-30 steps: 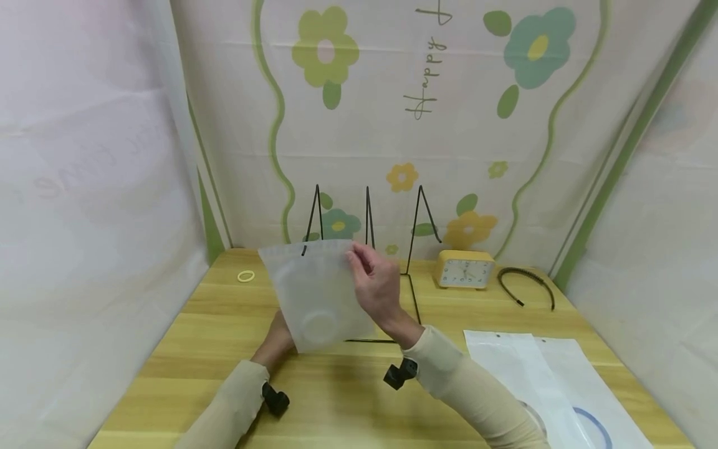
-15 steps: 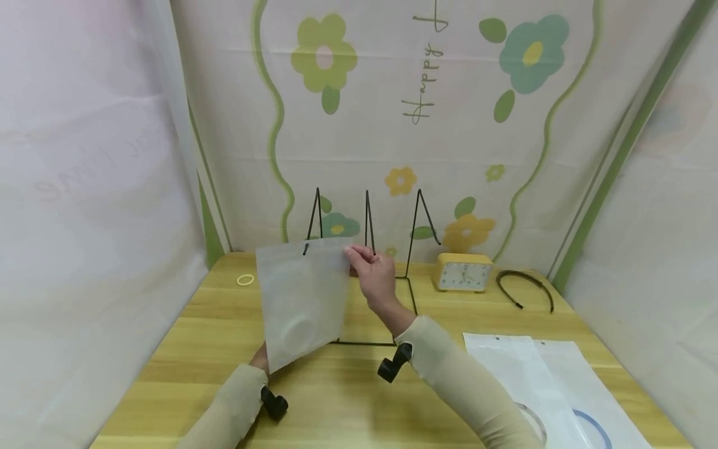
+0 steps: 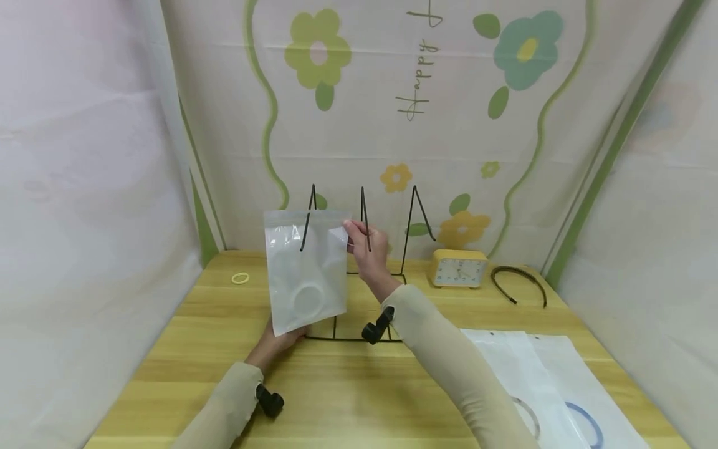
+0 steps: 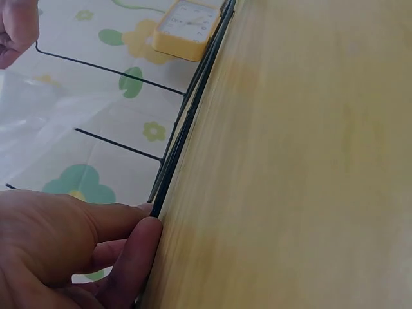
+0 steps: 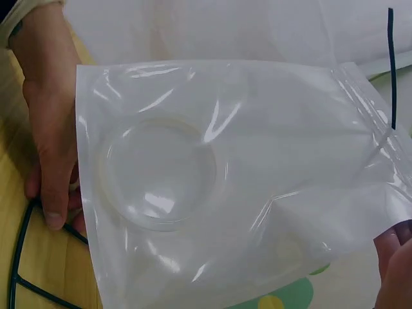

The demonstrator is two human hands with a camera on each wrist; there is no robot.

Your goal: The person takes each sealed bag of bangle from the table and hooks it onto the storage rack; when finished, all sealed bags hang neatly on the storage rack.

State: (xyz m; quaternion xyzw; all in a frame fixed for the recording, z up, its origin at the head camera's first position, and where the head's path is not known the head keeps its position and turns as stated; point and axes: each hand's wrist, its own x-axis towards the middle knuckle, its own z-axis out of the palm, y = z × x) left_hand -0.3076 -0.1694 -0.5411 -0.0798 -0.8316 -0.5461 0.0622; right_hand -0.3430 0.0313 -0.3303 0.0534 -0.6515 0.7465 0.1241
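A clear-white plastic bag (image 3: 331,274) with a round ring (image 5: 215,170) inside hangs at the left prong of a black wire rack (image 3: 409,224). The prong's front end sticks out before the bag, passing it near the top strip. My right hand (image 3: 370,252) pinches the bag's upper right corner; only its fingers (image 5: 396,264) show in the right wrist view. Low at the rack's front left corner, my left hand (image 3: 277,346) is partly hidden behind the bag. In the left wrist view the left thumb and fingertips (image 4: 145,241) pinch the rack's base wire.
Behind the rack's right side stands a yellow clock (image 3: 460,269), with a dark headband (image 3: 518,274) beside it. A small yellow ring (image 3: 240,278) lies at left. Flat bags (image 3: 552,374) holding rings lie at front right. Patterned cloth walls (image 3: 359,125) surround the table.
The bag has risen and moved back along the left prong, so more of the prong shows in front. My right hand went up and back with it; the left hand stays low.
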